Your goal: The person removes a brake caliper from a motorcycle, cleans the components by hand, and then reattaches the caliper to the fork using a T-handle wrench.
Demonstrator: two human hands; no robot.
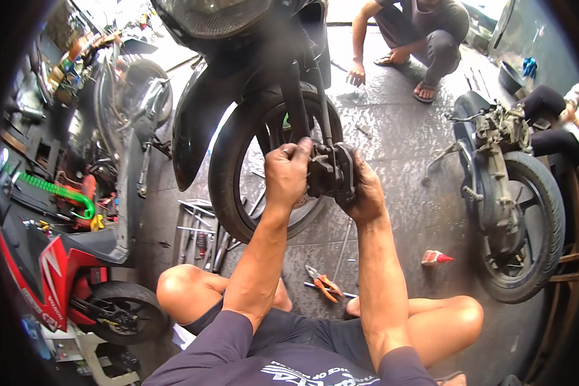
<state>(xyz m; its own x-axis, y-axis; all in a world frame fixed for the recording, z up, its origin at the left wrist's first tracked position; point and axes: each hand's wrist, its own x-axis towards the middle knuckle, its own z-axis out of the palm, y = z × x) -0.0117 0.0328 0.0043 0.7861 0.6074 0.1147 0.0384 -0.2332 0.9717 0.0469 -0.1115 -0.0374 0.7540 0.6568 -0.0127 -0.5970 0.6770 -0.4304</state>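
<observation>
Gripping a dark caliper-like part (328, 168) at the right side of the front wheel (222, 174): with left hand (288, 170) curled, thumb against its left edge, and with right hand (364, 193) cupped along its right flank. Could slip from the grimy right fingers if loose and held unevenly, perhaps dropping beneath the front wheel, toward the orange-handled pliers (325, 284) on its near side; could pinch a fingertip if turned against the front wheel. Cannot tell whether bolted on or free, nor see most left fingertips, hidden behind the fist. Hard to separate individual tools in the pile (199, 231) left of the front wheel. Cannot see all of the crouching person (437, 32) beyond the front wheel, cut off at the upper edge.
</observation>
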